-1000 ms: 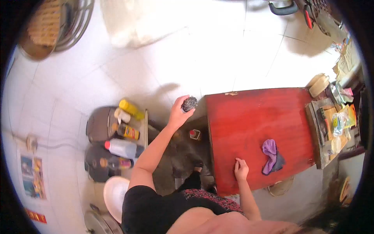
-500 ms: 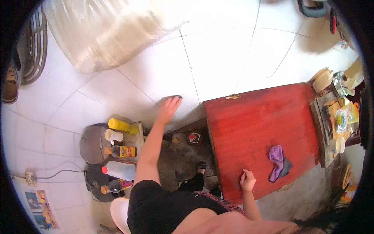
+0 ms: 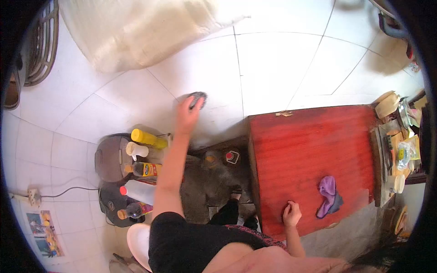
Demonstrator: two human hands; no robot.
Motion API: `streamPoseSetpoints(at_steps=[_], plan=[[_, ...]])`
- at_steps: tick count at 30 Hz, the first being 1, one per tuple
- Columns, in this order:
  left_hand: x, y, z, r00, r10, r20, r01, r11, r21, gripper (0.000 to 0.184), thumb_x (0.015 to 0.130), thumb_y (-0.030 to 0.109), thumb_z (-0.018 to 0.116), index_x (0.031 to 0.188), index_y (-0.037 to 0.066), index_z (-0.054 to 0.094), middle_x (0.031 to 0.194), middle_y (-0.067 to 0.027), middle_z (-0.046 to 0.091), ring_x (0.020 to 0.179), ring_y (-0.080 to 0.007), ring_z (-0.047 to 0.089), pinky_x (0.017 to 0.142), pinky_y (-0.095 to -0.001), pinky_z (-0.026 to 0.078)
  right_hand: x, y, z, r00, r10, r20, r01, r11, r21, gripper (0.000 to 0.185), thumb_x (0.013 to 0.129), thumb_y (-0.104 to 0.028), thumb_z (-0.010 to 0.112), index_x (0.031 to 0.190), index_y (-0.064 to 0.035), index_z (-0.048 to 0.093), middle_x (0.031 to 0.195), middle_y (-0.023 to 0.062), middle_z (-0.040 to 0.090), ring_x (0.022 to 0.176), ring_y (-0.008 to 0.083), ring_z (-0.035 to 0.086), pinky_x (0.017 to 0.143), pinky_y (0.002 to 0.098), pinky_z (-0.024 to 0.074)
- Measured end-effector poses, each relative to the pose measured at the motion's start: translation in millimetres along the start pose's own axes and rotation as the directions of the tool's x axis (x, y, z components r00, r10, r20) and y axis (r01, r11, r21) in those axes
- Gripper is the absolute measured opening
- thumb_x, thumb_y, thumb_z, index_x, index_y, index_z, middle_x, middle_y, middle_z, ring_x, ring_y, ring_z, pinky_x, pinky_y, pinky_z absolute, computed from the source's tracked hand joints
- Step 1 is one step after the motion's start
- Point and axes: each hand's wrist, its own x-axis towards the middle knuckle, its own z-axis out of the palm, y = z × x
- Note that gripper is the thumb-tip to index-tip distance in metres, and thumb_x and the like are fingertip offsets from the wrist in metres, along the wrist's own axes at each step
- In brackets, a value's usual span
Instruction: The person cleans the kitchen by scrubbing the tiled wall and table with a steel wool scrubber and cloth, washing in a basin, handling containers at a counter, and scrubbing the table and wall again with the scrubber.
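Observation:
My left hand (image 3: 188,113) is closed around a dark metal scrubber (image 3: 198,100) and presses it to the white tiled wall (image 3: 214,98), above the bottles. Over the red tabletop (image 3: 309,150), near its front edge, is my right hand (image 3: 292,214), fingers loosely bent and partly apart, with nothing visible in them. A crumpled purple and grey cloth (image 3: 327,195) lies on the red top to the right of that hand.
At the left are a yellow bottle (image 3: 149,138), a white cup (image 3: 135,149), a sauce bottle (image 3: 148,169), a red-capped jug (image 3: 139,191) and dark appliances (image 3: 108,159). A plastic sheet (image 3: 132,32) hangs above. Boards and bags (image 3: 396,154) sit at the right.
My left hand has swung left and up with the scrubber, from in front of the wall onto its tiles. The view has shifted; my right hand stays by the red top's edge.

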Motion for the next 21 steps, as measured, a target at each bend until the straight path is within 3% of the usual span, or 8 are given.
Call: streamPoseSetpoints(at_steps=[2, 4, 7, 9, 11, 14, 17, 21], plan=[[3.5, -21.7, 41.8, 0.927, 0.363, 0.093, -0.375, 0.890, 0.260, 0.032, 0.087, 0.032, 0.057, 0.092, 0.001, 0.063, 0.090, -0.0121, 0.063, 0.091, -0.0199, 0.056, 0.077, -0.0333, 0.047, 1.3, -0.5, -1.2, 1.000, -0.004, -0.005, 0.004, 1.000, 0.013, 0.017, 0.076, -0.002, 0.057, 0.091, -0.0077, 0.059, 0.075, 0.0132, 0.055, 0.064, 0.0320, 0.057, 0.054, 0.0388, 0.0473], [13.5, -78.9, 76.9, 0.380, 0.893, 0.241, -0.858, 0.244, 0.452, 0.037, 0.088, 0.037, 0.055, 0.093, 0.002, 0.064, 0.093, -0.0128, 0.063, 0.093, -0.0231, 0.055, 0.080, -0.0365, 0.045, 2.8, 1.0, -1.5, 1.000, -0.020, 0.003, 0.020, 1.000, -0.012, 0.017, 0.076, -0.002, 0.056, 0.092, -0.0074, 0.059, 0.076, 0.0134, 0.055, 0.064, 0.0320, 0.057, 0.054, 0.0382, 0.0473], [-1.6, -65.0, 31.7, 0.972, 0.110, 0.208, -0.164, 0.950, 0.265, 0.034, 0.087, 0.035, 0.057, 0.098, 0.004, 0.063, 0.097, -0.0127, 0.061, 0.094, -0.0248, 0.054, 0.079, -0.0356, 0.046, 0.5, 3.5, -4.2, 1.000, -0.029, 0.011, 0.029, 1.000, -0.009, 0.016, 0.077, -0.002, 0.056, 0.092, -0.0069, 0.059, 0.077, 0.0135, 0.056, 0.065, 0.0320, 0.057, 0.055, 0.0381, 0.0474], [0.2, -31.0, -21.6, 0.998, 0.035, -0.050, -0.027, 0.988, 0.151, 0.034, 0.085, 0.032, 0.061, 0.101, 0.002, 0.063, 0.101, -0.0133, 0.060, 0.094, -0.0255, 0.054, 0.080, -0.0355, 0.045, 1.8, -0.6, -0.8, 0.999, -0.032, -0.023, 0.032, 0.999, 0.017, 0.017, 0.077, -0.002, 0.056, 0.092, -0.0067, 0.058, 0.078, 0.0136, 0.056, 0.066, 0.0320, 0.057, 0.055, 0.0380, 0.0474], [29.6, -61.4, -36.0, 0.682, 0.549, -0.483, -0.352, 0.826, 0.441, 0.040, 0.078, 0.031, 0.069, 0.093, -0.006, 0.063, 0.096, -0.0170, 0.062, 0.087, -0.0278, 0.057, 0.078, -0.0364, 0.046, 1.3, 1.7, -0.9, 0.999, -0.047, -0.015, 0.047, 0.999, 0.005, 0.017, 0.077, -0.001, 0.056, 0.092, -0.0063, 0.058, 0.078, 0.0139, 0.056, 0.066, 0.0319, 0.057, 0.055, 0.0376, 0.0475], [13.1, -41.2, -24.7, 0.927, 0.089, -0.366, -0.040, 0.989, 0.139, 0.034, 0.079, 0.025, 0.068, 0.100, -0.002, 0.063, 0.099, -0.0144, 0.061, 0.092, -0.0282, 0.056, 0.078, -0.0357, 0.046, 3.0, -5.4, -3.7, 0.999, -0.034, -0.002, 0.034, 0.999, -0.001, 0.016, 0.076, 0.000, 0.056, 0.091, -0.0053, 0.058, 0.077, 0.0145, 0.056, 0.065, 0.0322, 0.057, 0.056, 0.0370, 0.0476], [-15.1, -155.5, 16.6, 0.665, 0.702, 0.255, -0.672, 0.414, 0.614, 0.031, 0.083, 0.027, 0.062, 0.105, 0.006, 0.064, 0.095, -0.0119, 0.061, 0.099, -0.0295, 0.055, 0.084, -0.0385, 0.046, 1.6, -5.9, -4.3, 1.000, 0.000, 0.015, 0.000, 1.000, -0.002, 0.015, 0.076, 0.000, 0.055, 0.090, -0.0051, 0.058, 0.077, 0.0145, 0.057, 0.066, 0.0324, 0.057, 0.056, 0.0372, 0.0476], [4.8, -52.3, -25.4, 0.999, 0.053, 0.002, -0.052, 0.958, 0.283, 0.030, 0.081, 0.026, 0.064, 0.102, 0.004, 0.065, 0.099, -0.0138, 0.061, 0.097, -0.0294, 0.055, 0.086, -0.0373, 0.045, 3.7, 4.3, -1.1, 1.000, -0.028, 0.002, 0.029, 0.999, -0.021, 0.016, 0.076, 0.000, 0.055, 0.090, -0.0059, 0.058, 0.077, 0.0136, 0.057, 0.065, 0.0318, 0.057, 0.056, 0.0375, 0.0477]])
